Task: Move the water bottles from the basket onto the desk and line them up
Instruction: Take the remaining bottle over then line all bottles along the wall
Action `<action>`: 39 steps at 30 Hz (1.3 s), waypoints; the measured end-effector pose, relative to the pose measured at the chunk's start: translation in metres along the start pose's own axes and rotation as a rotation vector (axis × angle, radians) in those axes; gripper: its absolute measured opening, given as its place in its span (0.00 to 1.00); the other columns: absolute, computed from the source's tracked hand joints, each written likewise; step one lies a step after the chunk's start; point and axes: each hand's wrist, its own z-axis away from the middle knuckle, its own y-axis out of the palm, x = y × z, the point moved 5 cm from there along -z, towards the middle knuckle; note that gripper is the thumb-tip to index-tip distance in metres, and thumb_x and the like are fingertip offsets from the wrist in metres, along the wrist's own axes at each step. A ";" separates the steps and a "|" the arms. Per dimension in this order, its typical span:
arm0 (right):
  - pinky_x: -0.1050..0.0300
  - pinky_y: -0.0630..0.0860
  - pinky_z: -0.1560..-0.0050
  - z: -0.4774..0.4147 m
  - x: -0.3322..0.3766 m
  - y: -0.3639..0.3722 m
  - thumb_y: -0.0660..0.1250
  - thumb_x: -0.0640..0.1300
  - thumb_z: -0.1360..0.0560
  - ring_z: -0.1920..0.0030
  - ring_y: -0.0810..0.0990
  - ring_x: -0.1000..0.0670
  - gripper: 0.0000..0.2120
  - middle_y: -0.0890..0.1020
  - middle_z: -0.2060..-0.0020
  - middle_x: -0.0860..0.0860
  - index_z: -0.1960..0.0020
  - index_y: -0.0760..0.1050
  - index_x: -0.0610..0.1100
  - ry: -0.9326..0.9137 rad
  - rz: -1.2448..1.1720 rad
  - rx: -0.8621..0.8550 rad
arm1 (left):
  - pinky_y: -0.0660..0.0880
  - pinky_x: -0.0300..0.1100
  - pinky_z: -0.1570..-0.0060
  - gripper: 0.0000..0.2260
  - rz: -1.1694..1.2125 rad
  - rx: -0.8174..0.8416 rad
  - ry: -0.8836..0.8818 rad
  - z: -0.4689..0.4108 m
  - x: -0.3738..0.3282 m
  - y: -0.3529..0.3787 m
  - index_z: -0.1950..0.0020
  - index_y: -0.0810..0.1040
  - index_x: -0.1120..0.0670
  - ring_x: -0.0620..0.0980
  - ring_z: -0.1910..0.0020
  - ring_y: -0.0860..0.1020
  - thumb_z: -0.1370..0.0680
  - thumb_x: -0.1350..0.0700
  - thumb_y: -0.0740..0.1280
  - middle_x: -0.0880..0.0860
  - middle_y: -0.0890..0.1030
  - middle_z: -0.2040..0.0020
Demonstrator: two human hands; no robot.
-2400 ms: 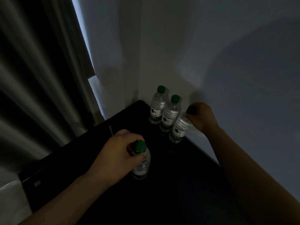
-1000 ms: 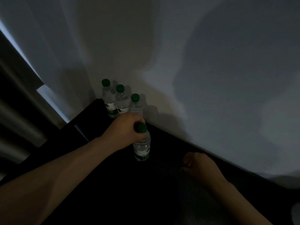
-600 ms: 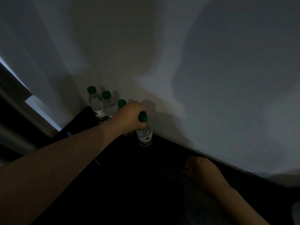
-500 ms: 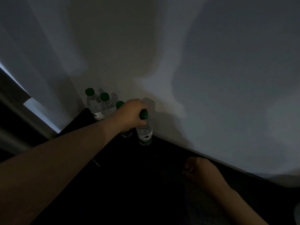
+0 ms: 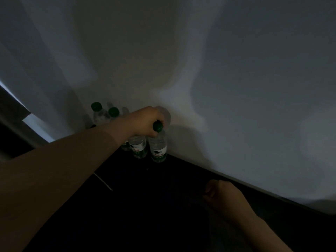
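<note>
Reaching across the dim corner, the person's left hand (image 5: 145,122) has its fingers clenched round the green screw cap of a clear plastic water bottle with a green-and-white label (image 5: 158,149). The bottle stands upright with its base on the black desk (image 5: 163,206), close against the white wall (image 5: 236,88). Just beside it, on its left, stands a second clear labelled bottle (image 5: 139,147), its top hidden behind the gripping hand. Further left along the wall are two more clear bottles (image 5: 99,115), their green caps showing above the outstretched forearm, which covers most of their bodies. All four form one row along the back edge of the desk. The right hand (image 5: 223,195) rests on the dark desktop, well apart from the bottles, with its fingers curled in and nothing visible in them. A dark curtain (image 5: 11,110) hangs at the far left, with a pale strip of light beside it.
</note>
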 end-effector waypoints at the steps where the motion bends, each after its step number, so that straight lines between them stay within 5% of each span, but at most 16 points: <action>1: 0.56 0.77 0.52 -0.001 0.000 0.000 0.67 0.50 0.27 0.51 0.80 0.51 0.10 0.82 0.53 0.52 0.48 0.77 0.48 0.005 0.001 0.006 | 0.71 0.40 0.55 0.12 -0.008 0.011 0.004 0.000 0.000 0.001 0.50 0.81 0.58 0.48 0.56 0.74 0.33 0.62 0.75 0.52 0.77 0.54; 16: 0.59 0.76 0.53 -0.002 0.004 0.011 0.66 0.49 0.27 0.52 0.80 0.53 0.08 0.81 0.53 0.54 0.49 0.76 0.50 -0.002 -0.016 0.044 | 0.69 0.39 0.50 0.13 0.002 -0.020 -0.022 -0.002 0.013 0.008 0.45 0.80 0.57 0.55 0.46 0.76 0.29 0.60 0.73 0.57 0.78 0.44; 39: 0.64 0.73 0.59 0.004 0.004 0.020 0.67 0.50 0.26 0.55 0.79 0.56 0.06 0.80 0.55 0.55 0.50 0.75 0.52 0.019 -0.042 0.079 | 0.71 0.43 0.46 0.14 0.006 -0.031 -0.032 0.004 0.012 0.009 0.42 0.79 0.59 0.55 0.44 0.76 0.28 0.63 0.71 0.57 0.78 0.42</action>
